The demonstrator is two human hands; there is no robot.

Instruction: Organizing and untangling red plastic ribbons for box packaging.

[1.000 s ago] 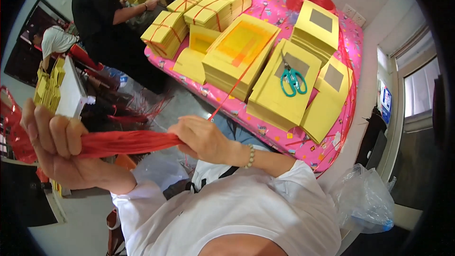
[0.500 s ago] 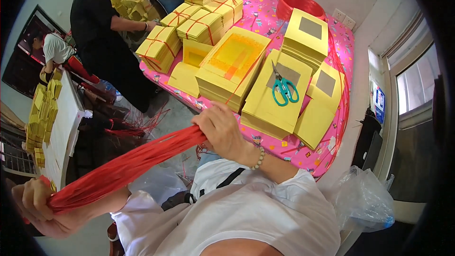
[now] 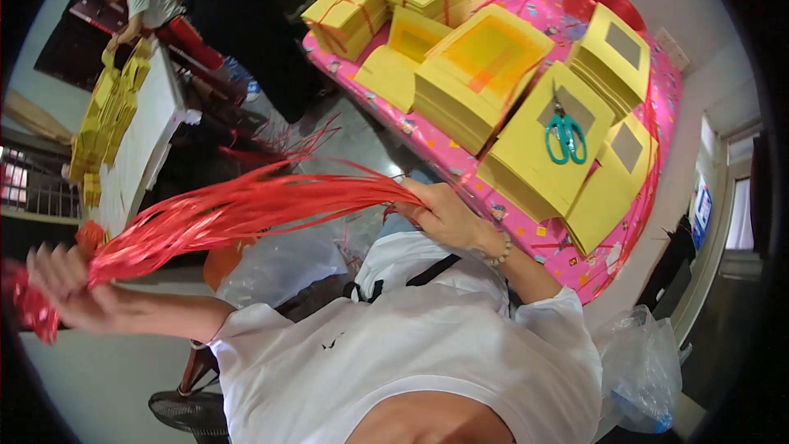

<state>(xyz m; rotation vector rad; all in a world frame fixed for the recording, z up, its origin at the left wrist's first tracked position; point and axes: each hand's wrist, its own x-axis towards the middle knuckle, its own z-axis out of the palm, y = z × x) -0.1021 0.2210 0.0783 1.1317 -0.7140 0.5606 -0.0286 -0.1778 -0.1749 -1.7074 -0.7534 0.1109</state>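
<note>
A long bundle of thin red plastic strapping strands stretches between my two hands in front of me. My right hand, with a beaded bracelet at the wrist, is closed round one end near the table's edge. At the far left my left hand grips the other end, slightly blurred, with a crumpled red tail hanging past it. In the middle the strands fan loosely apart. Teal-handled scissors lie on a stack of yellow card sheets, which have grey rectangles on them.
The pink patterned tablecloth carries several yellow stacks, some tied with red strapping. A red coil sits at the back. Two people stand at the far left, one by a white table. Clear plastic bags and a fan are nearby.
The view has shifted, so the table sits further right and higher. The red bundle, taut before, now fans out loosely. Both hands still hold it; my left hand is blurred.
</note>
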